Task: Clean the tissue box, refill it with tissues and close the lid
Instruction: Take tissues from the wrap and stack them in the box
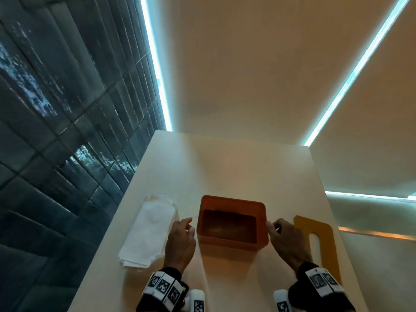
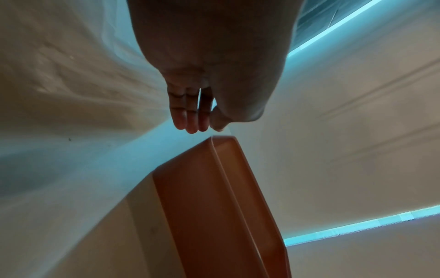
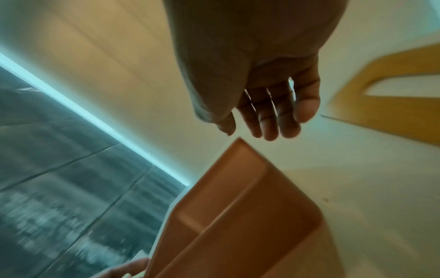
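Observation:
An orange tissue box [image 1: 231,221] stands open and empty in the middle of the table, its lid off. The yellow-orange lid [image 1: 322,242], with a long slot, lies flat to its right. A stack of white tissues [image 1: 148,233] in clear wrap lies to the left. My left hand [image 1: 182,235] hovers just beside the box's left wall [image 2: 214,197], fingers [image 2: 190,116] relaxed and holding nothing. At the box's right wall [image 3: 238,206], my right hand [image 1: 283,237] is close to the rim with loose fingers [image 3: 269,120], also empty. Whether either hand touches the box is unclear.
The pale table [image 1: 236,167] runs away from me to a far edge. A dark tiled wall [image 1: 67,131] rises on the left. Light strips [image 1: 157,64] edge the beige wall behind.

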Motion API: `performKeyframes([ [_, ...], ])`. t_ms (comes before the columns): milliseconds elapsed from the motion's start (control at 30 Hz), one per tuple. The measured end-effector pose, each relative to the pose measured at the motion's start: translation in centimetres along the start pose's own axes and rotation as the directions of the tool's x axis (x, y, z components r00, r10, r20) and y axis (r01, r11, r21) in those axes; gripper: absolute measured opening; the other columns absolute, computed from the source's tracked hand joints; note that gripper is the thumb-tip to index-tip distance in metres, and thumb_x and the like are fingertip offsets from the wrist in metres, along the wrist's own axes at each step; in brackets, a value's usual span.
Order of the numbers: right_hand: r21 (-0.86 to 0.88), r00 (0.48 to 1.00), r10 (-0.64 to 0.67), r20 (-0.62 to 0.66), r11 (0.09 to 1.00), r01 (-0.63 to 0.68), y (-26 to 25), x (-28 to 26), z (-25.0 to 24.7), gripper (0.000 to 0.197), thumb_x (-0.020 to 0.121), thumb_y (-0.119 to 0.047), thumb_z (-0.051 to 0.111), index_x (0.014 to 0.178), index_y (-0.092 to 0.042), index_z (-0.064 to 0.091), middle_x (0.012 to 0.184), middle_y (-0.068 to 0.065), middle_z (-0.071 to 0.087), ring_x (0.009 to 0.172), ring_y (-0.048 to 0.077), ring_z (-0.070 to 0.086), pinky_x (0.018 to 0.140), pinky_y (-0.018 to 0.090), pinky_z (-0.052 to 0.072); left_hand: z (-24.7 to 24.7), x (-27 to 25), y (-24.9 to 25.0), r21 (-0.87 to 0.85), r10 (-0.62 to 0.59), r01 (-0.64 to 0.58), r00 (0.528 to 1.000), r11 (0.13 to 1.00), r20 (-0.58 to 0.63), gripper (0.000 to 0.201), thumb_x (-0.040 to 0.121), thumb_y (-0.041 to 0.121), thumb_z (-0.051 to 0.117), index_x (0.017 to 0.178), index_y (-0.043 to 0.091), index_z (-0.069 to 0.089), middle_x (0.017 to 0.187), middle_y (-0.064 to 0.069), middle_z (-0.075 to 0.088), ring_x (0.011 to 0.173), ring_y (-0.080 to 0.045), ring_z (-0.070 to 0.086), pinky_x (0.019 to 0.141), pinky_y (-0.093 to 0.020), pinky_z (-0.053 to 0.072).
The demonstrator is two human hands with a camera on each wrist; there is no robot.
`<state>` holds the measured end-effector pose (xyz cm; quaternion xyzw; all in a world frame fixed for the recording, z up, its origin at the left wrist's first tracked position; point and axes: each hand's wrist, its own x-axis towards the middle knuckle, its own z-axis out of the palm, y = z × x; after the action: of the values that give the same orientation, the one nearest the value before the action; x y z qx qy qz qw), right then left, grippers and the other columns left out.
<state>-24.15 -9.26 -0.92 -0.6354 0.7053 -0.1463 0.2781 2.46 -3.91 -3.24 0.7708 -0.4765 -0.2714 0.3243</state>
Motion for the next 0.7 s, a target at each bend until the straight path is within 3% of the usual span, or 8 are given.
performKeyframes([
  [67,-0.007,0.987,-0.159,0.036,0.987,0.159,-3.2,0.2,0.4,0.025,0.092,-0.047,0.052,0.082,-0.025,0.060,0.071,-0.006,0.065,0.062,0.009,0.063,0.060,0.035,0.059,-1.7,-0.7,-1.0,-0.021,-0.017,0.015,0.997,1.000,-0.079,0.024,0.091,0.007,0.058,0.112,0.016,0.064,0.104,-0.004,0.064,0.092,-0.015,0.059,0.080,-0.024,0.045],
  [167,0.044,0.928,-0.329,0.176,0.944,0.327,-9.7,0.4,2.3,0.019,0.091,-0.038,0.059,0.082,-0.022,0.065,0.073,-0.007,0.067,0.064,0.007,0.064,0.063,0.033,0.059,-4.6,-1.6,-3.3,-0.014,-0.077,0.076,0.971,0.997,-0.227,0.026,0.084,0.003,0.064,0.105,0.018,0.064,0.099,-0.005,0.061,0.088,-0.020,0.061,0.079,-0.034,0.053],
  [300,0.060,0.832,-0.453,0.322,0.886,0.459,-16.8,0.8,6.4,0.021,0.088,-0.031,0.060,0.086,-0.014,0.071,0.084,0.002,0.074,0.075,0.016,0.068,0.070,0.034,0.058,-7.4,-1.1,-5.5,0.092,-0.211,0.247,0.934,0.965,-0.290,0.030,0.084,0.009,0.063,0.113,0.016,0.060,0.116,-0.012,0.056,0.110,-0.030,0.052,0.088,-0.042,0.049],
  [400,0.041,0.756,-0.440,0.484,0.875,0.483,-20.0,1.1,9.8,0.022,0.086,-0.027,0.059,0.089,-0.009,0.072,0.092,0.009,0.075,0.084,0.023,0.068,0.075,0.035,0.057,-8.4,0.3,-6.7,0.204,-0.305,0.345,0.930,0.916,-0.203,0.043,0.083,0.023,0.065,0.122,0.010,0.053,0.126,-0.016,0.054,0.118,-0.034,0.046,0.094,-0.044,0.045],
  [500,-0.008,0.709,-0.364,0.603,0.887,0.462,-21.3,1.2,12.5,0.023,0.081,-0.021,0.057,0.081,-0.004,0.072,0.083,0.014,0.075,0.079,0.028,0.070,0.074,0.039,0.060,-8.7,1.8,-7.4,0.241,-0.420,0.427,0.904,0.871,-0.084,0.054,0.076,0.037,0.067,0.121,0.010,0.052,0.123,-0.014,0.060,0.113,-0.032,0.055,0.090,-0.041,0.050],
  [633,-0.045,0.713,-0.281,0.642,0.915,0.401,-20.8,1.1,14.6,0.023,0.074,-0.013,0.051,0.073,-0.001,0.070,0.076,0.017,0.073,0.072,0.031,0.071,0.059,0.028,0.055,-9.7,3.2,-7.6,0.226,-0.494,0.470,0.867,0.853,0.064,0.051,0.063,0.040,0.067,0.106,0.013,0.059,0.106,-0.010,0.068,0.095,-0.030,0.063,0.080,-0.037,0.055],
  [700,-0.050,0.723,-0.264,0.639,0.923,0.381,-20.5,1.1,15.2,0.023,0.074,-0.013,0.050,0.073,-0.001,0.070,0.077,0.018,0.073,0.072,0.031,0.070,0.059,0.028,0.052,-10.1,3.8,-7.8,0.212,-0.499,0.471,0.861,0.856,0.103,0.052,0.057,0.039,0.070,0.101,0.012,0.060,0.102,-0.010,0.068,0.090,-0.028,0.063,0.077,-0.037,0.056],
])
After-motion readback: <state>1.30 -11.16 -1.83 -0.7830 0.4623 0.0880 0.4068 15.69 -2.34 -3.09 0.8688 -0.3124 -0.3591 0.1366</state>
